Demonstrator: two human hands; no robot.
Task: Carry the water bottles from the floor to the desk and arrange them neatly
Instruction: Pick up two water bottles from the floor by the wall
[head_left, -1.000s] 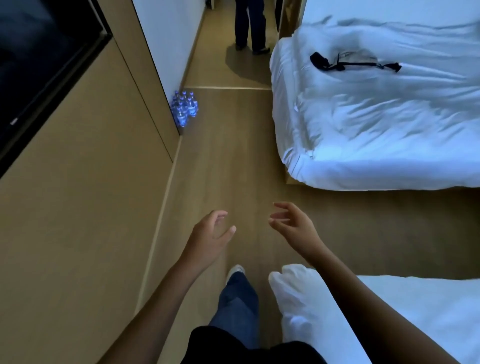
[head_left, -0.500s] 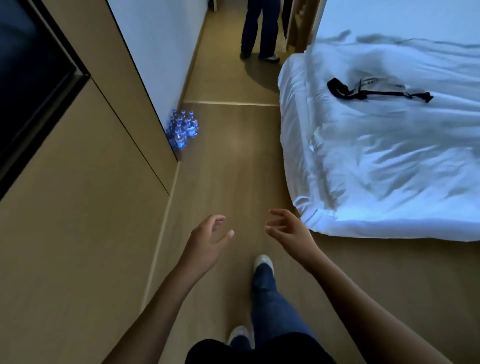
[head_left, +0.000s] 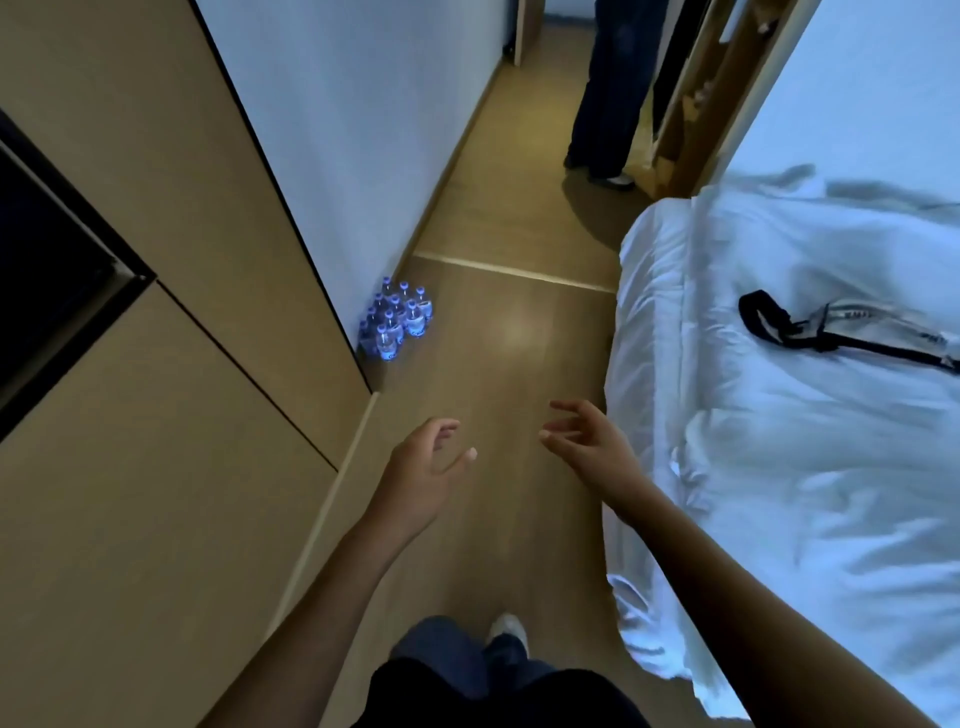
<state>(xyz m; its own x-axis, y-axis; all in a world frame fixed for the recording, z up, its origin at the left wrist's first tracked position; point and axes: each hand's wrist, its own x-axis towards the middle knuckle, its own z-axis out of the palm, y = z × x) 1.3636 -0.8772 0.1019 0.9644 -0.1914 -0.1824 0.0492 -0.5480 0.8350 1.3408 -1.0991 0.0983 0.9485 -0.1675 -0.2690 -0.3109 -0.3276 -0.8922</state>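
Observation:
Several clear water bottles with blue caps stand clustered on the wooden floor, tight against the white wall's corner ahead on the left. My left hand is raised in front of me, fingers loosely spread and holding nothing. To its right my right hand hovers the same way, palm turned inward, also holding nothing. Both hands are well short of the bottles. No desk is in view.
A wood-panelled wall with a dark screen runs along my left. A bed with white bedding fills the right, with a black-strapped pouch on it. Another person's legs stand in the corridor beyond.
I have walked forward along the aisle. The bottles and the bed have come closer, and the second bed at the lower right has left the view. Both hands stay raised and hold nothing.

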